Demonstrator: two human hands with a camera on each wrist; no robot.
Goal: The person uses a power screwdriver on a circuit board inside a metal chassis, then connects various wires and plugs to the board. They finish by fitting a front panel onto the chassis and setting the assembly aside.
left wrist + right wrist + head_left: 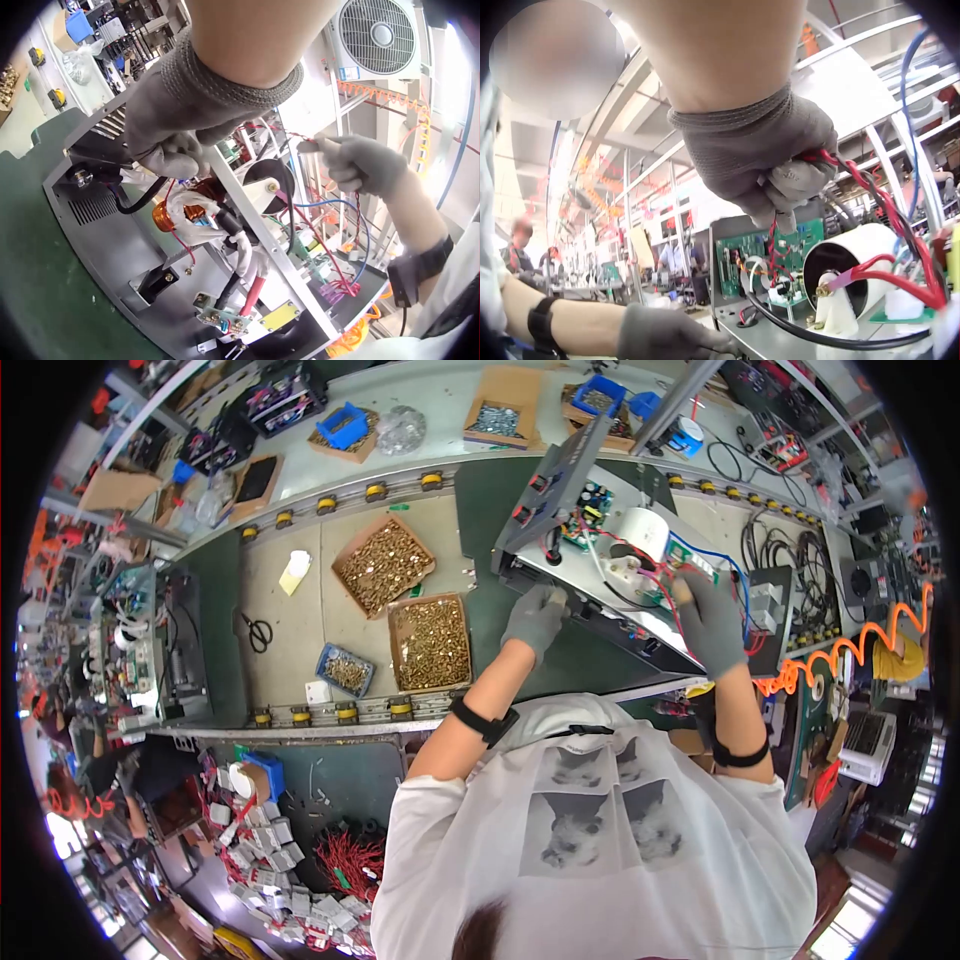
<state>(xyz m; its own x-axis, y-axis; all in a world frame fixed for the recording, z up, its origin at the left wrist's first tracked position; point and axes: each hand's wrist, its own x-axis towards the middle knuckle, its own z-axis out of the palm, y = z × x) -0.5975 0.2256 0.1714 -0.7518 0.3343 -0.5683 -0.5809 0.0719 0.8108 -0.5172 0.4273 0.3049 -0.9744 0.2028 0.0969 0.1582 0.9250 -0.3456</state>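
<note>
My gloved right hand is raised over the right end of an opened metal power unit. Its curled fingers grip a twisted red-and-black wire, which trails down toward the circuit boards. My gloved left hand is at the near edge of the unit, beside its tilted front panel. In the left wrist view its fingers are bent by a black cable; what they hold is hidden. Between the hands stands a white cylinder with thick red leads.
Left of the unit are two boxes of brass fasteners, a small blue tray of screws and scissors. Roller rails edge the bench. A blue wire arcs over the unit's right side. An orange coiled hose hangs at the right.
</note>
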